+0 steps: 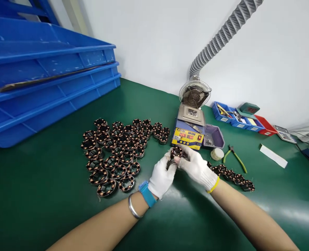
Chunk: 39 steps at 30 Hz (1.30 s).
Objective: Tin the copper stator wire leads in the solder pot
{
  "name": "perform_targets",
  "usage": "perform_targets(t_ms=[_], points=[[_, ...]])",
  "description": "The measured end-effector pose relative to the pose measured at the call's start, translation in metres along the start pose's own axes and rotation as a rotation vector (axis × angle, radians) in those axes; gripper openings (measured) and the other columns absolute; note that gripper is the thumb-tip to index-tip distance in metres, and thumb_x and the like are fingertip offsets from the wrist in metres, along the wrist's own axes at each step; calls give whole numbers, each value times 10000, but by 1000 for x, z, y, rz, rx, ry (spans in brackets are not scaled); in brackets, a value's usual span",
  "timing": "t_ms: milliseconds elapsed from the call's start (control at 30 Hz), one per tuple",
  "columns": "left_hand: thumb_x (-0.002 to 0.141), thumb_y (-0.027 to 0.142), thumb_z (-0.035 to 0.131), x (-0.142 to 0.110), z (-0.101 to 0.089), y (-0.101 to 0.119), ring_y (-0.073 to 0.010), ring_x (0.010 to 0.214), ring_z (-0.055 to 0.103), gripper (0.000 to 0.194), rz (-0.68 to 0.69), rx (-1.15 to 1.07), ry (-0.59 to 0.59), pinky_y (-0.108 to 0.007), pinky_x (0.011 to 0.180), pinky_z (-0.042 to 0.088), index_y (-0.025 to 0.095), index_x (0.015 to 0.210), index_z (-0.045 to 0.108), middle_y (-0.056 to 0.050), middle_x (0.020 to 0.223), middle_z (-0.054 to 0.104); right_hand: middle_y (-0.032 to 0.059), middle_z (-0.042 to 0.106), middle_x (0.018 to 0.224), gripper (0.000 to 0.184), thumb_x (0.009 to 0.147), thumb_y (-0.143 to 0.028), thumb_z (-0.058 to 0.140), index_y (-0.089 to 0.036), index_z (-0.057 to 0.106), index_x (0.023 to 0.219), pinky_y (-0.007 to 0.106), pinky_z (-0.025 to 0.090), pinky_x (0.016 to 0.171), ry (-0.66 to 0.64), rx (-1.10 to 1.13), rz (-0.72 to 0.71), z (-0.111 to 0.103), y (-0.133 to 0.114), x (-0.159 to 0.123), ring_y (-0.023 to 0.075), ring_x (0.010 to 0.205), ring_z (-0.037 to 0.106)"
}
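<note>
Both gloved hands meet over the middle of the surface (144, 223), short of its back edge, around one wound ring (176, 151). The left hand (162, 176) pinches it from the left, fingers drawn in close; the right hand (197, 168) grips it from the other side, thumb at its near side. Two opposed grips probably keep so small a part from turning and leave its windings facing up where they can be seen.

The ring is held just in front of the yellow-and-blue heating unit (188, 136), likely to keep reaches short. A fan hood (195, 97) stands behind that unit, between it and the back edge, with a grey hose (227, 29) rising from it, presumably to draw off fumes.

Loose rings (123, 139) cluster toward the left side of the surface, while a separate row of rings (231, 175) lies to the right; the gap between seems meant to keep the two lots apart. Green-handled cutters (231, 150) rest near that row, within easy reach of the right hand. Small blue bins (223, 120) line the back edge, apparently to leave the front free.
</note>
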<state>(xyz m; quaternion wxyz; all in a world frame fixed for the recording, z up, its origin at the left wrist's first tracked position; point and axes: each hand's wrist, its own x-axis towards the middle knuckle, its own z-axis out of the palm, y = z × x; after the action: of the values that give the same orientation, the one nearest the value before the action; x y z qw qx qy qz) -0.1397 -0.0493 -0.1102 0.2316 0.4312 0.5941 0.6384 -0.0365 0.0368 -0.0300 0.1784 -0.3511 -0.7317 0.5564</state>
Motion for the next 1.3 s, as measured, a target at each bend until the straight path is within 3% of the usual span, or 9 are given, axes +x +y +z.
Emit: perform_targets(t_ms=[67, 167, 300, 400, 533, 633, 700, 900, 1300], points=[[918, 319, 436, -1, -4, -1, -222, 1236, 534, 433, 46, 9, -6, -362, 1084, 408, 132, 1299, 521, -122, 1311, 587, 51, 686, 883, 492, 797, -592, 589, -200, 596, 1094, 291, 553, 674, -135, 125, 69, -1, -2, -5, 170, 758, 658], [954, 326, 367, -3, -8, -1, -209, 1263, 510, 437, 85, -26, -71, -349, 1095, 396, 130, 1317, 510, -112, 1336, 571, 43, 656, 686, 496, 795, -667, 542, -174, 578, 840, 257, 544, 559, -179, 202, 236, -11, -5, -6, 144, 593, 642], [958, 331, 365, -4, -7, -3, -209, 1261, 511, 438, 122, 26, -129, -347, 1090, 404, 133, 1322, 506, -113, 1342, 564, 13, 642, 674, 372, 709, -479, 731, -170, 537, 783, 213, 515, 486, -217, 269, 395, -22, -6, -1, 107, 526, 611], [932, 354, 419, 5, -5, -6, -224, 1226, 535, 447, 177, 196, 6, -363, 1060, 431, 121, 1302, 512, -134, 1302, 582, 26, 680, 799, 359, 684, -336, 763, -185, 605, 969, 250, 556, 570, -113, 195, 276, -39, -12, 14, 120, 627, 639], [860, 417, 519, 21, 0, -9, -314, 1290, 441, 569, 151, 651, 180, -481, 1073, 375, 103, 1334, 484, -165, 1407, 477, 32, 691, 998, 458, 694, -333, 742, -238, 629, 1127, 313, 564, 728, 281, -169, -28, -83, -32, 64, 145, 767, 655], [822, 439, 545, 27, 2, -12, -375, 1348, 334, 673, 81, 905, 127, -560, 1079, 302, 97, 1390, 429, -150, 1500, 364, 22, 700, 989, 408, 711, -394, 695, -241, 662, 1087, 361, 530, 831, 481, -444, -117, -110, -48, 107, 183, 866, 657], [817, 441, 536, 28, 2, -14, -377, 1359, 308, 676, 69, 986, 67, -573, 1093, 254, 104, 1394, 431, -128, 1510, 355, 12, 708, 957, 368, 711, -419, 672, -244, 683, 1035, 379, 505, 866, 556, -599, -143, -118, -55, 129, 204, 905, 654], [820, 435, 518, 28, 0, -12, -345, 1328, 355, 592, 72, 1012, 25, -564, 1106, 209, 151, 1339, 510, -105, 1496, 389, 18, 709, 996, 414, 703, -449, 657, -262, 670, 1073, 346, 491, 859, 639, -747, -96, -105, -50, 154, 224, 956, 642], [808, 415, 546, 28, 0, -13, -350, 1320, 373, 537, 115, 912, 45, -582, 1106, 191, 194, 1298, 539, -114, 1446, 455, 15, 707, 1000, 406, 713, -470, 649, -260, 670, 1060, 315, 488, 831, 617, -766, -74, -106, -36, 158, 211, 932, 643]])
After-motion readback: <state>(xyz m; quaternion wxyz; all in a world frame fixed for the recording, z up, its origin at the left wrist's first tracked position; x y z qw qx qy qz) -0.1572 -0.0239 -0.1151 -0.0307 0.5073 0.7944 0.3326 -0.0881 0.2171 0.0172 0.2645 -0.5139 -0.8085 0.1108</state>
